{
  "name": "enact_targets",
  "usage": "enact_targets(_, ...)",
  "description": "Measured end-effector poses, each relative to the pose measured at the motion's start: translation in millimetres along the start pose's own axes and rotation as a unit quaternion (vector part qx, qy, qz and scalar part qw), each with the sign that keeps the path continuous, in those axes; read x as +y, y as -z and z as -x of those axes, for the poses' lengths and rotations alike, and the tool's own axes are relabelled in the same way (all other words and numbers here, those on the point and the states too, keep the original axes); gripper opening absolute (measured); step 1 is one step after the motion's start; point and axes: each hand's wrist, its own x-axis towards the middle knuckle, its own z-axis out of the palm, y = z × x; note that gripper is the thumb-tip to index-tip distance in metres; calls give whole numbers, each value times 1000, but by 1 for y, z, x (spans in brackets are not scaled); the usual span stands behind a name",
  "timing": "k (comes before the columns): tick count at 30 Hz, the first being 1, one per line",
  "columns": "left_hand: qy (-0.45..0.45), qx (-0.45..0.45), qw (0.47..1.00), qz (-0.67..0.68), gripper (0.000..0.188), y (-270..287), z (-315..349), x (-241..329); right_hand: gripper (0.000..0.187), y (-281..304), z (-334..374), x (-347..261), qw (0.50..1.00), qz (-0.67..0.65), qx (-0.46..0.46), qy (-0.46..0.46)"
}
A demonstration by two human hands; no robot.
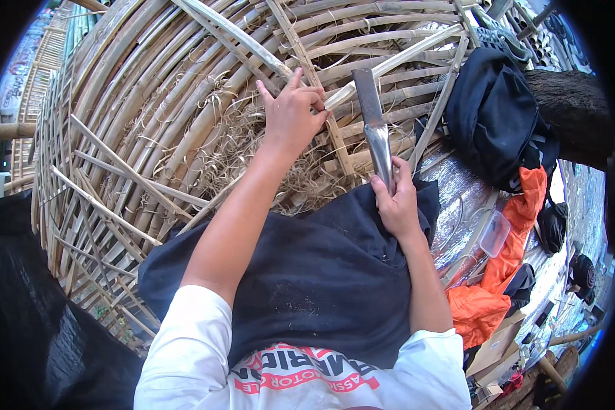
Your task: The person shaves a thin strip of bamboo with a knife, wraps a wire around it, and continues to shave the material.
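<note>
My left hand (pixel 292 116) pinches a pale split bamboo strip (pixel 417 46) between thumb and forefinger, its other fingers partly stretched out. From there the strip runs up to the right, passing behind the blade. My right hand (pixel 398 201) is wrapped round the shiny metal handle of a broad knife (pixel 367 99). Its dark, square-ended blade points up, close to the strip; whether they touch I cannot tell. Below my left hand lies a heap of thin curled bamboo shavings (pixel 301 184). Dark cloth (pixel 301 273) covers my lap.
Long bamboo slats (pixel 362 33) spread ahead and to the left, with loose strips (pixel 116 171) across them. At right are a black backpack (pixel 495 116), a thick log (pixel 567 109), orange cloth (pixel 512 246), a clear plastic container (pixel 495 234) and a silvery sheet (pixel 458 188). Black sheeting (pixel 41 328) lies lower left.
</note>
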Motion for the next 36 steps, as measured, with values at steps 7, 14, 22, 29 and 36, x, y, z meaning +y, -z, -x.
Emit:
enact_targets(7,-22,130,991,2,22,-16,23,2,46,3,-2,8,999,38,8,31)
enact_targets(14,-10,166,968,187,37,-29,32,-6,56,8,-1,6,995,70,-2,72)
enact_targets(22,-29,127,991,-38,70,-20,39,1,57,12,1,8,992,87,-37,79)
enact_targets(29,-4,62,990,-123,77,-35,53,5,56,8,-1,9,995,61,-29,79)
enact_targets(36,33,68,977,-200,69,-45,51,10,56,6,-3,10,994,72,-29,74)
